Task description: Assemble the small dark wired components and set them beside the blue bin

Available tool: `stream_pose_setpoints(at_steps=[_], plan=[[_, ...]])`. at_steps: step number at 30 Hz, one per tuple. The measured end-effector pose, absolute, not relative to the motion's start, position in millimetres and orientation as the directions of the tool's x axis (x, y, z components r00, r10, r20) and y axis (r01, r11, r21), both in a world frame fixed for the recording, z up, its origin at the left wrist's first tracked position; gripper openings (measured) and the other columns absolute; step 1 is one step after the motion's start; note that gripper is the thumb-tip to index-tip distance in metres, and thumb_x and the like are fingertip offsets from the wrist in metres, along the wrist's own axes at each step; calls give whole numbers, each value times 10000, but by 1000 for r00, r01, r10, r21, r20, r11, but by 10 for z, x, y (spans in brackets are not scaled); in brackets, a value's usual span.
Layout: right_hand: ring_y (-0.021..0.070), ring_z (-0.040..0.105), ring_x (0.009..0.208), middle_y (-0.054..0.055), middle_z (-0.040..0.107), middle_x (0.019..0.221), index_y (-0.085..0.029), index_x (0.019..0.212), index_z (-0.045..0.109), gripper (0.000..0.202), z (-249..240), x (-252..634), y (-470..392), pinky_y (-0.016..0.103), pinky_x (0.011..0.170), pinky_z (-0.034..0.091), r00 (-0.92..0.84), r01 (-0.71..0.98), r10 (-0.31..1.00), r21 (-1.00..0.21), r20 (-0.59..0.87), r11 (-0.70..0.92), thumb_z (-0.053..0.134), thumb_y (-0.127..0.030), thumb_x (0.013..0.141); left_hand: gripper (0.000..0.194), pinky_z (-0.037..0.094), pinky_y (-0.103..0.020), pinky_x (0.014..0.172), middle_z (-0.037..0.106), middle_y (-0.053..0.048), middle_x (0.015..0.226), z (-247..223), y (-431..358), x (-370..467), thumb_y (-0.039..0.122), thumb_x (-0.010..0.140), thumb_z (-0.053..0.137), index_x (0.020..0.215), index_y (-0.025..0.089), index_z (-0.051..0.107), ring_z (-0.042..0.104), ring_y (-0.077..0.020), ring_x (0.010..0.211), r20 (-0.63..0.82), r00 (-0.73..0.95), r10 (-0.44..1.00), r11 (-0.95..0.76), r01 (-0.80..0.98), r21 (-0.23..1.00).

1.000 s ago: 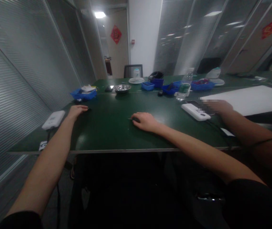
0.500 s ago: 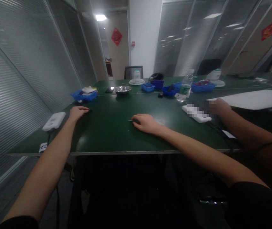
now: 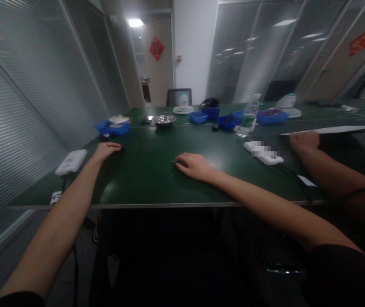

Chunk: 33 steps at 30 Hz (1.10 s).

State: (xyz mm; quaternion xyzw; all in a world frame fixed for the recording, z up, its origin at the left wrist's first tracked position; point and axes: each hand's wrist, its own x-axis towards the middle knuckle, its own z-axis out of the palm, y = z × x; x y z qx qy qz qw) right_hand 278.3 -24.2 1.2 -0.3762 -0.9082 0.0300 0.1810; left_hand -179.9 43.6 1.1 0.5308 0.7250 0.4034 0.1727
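On the left part of the dark green table [image 3: 147, 183], my left hand [image 3: 107, 150] rests with its fingers drawn together. Something small and dark shows at its fingertips, too blurred to name. Farther right, my right hand [image 3: 197, 166] lies low on the tabletop, fingers curled around a dark object with a thin tip [image 3: 173, 162] that points left. Most of that object is hidden under the fingers. A bare stretch of table separates my two hands.
White power strips [image 3: 71, 162] lie beside my left forearm and, at right, one [image 3: 263, 152] near a co-worker's hand [image 3: 305, 140]. Behind are a metal bowl [image 3: 164, 120], blue trays [image 3: 113, 127], a plastic bottle [image 3: 249, 117] and a white sheet [image 3: 339, 129].
The white sheet at right, broad before, now shows only as a narrow strip, and the co-worker's hand has shifted beside it. My own hands have hardly moved.
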Motion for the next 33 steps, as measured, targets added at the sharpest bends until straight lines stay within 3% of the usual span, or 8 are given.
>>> stream_pose_setpoints(at_steps=[2,5,9,12,17,22,33], plan=[[230,701,1007,76,730,1235,-249,1312,680,328,11,2784,-251,317,808,487,-652,667,687,-188,321,721,525,-420,1079,424,553,-353,851,811,-96,1001,-5,452,-1698,415,642,903,993,182,850,716,-264,924,156,-269,950,59,648,760],[226,701,992,77,725,1237,-243,1326,672,332,20,2785,-272,316,808,486,-651,663,681,-185,335,726,530,-410,1077,481,543,-374,966,803,-90,1145,-31,430,-1352,523,704,867,1076,219,848,718,-291,1073,154,20,988,-129,660,740],[224,698,1018,85,716,1252,-237,1348,662,339,43,2781,-301,312,831,489,-656,656,678,-194,330,729,529,-401,1083,474,532,-406,1025,775,-80,1249,-62,291,-715,574,865,743,1191,238,818,708,-285,1130,199,364,910,-389,582,714],[227,694,1047,87,714,1254,-232,1344,662,333,58,2777,-314,315,859,488,-656,653,676,-197,336,732,526,-394,1086,433,530,-397,1014,774,-85,1233,-64,167,-378,531,937,692,1222,225,805,706,-267,1119,246,501,830,-513,509,692],[223,692,1016,89,714,1229,-229,1345,662,336,75,2774,-325,311,839,480,-664,644,672,-206,327,737,530,-394,1084,354,531,-371,950,774,-94,1188,-25,11,-157,441,978,684,1220,213,806,704,-247,1071,280,581,764,-596,469,652],[218,692,1009,79,715,1226,-248,1355,667,334,80,2772,-334,303,826,473,-678,632,661,-203,323,748,548,-380,1072,321,519,-374,1009,777,-90,1191,-18,-49,-46,405,989,686,1223,222,807,702,-245,1103,286,631,721,-622,409,667],[215,693,945,70,737,1156,-229,1271,711,304,119,2772,-373,303,791,470,-660,649,681,-217,317,730,580,-366,1032,296,517,-393,1029,779,-96,1193,-42,1,-109,385,977,711,1192,212,819,708,-252,1115,308,606,733,-621,413,667]])
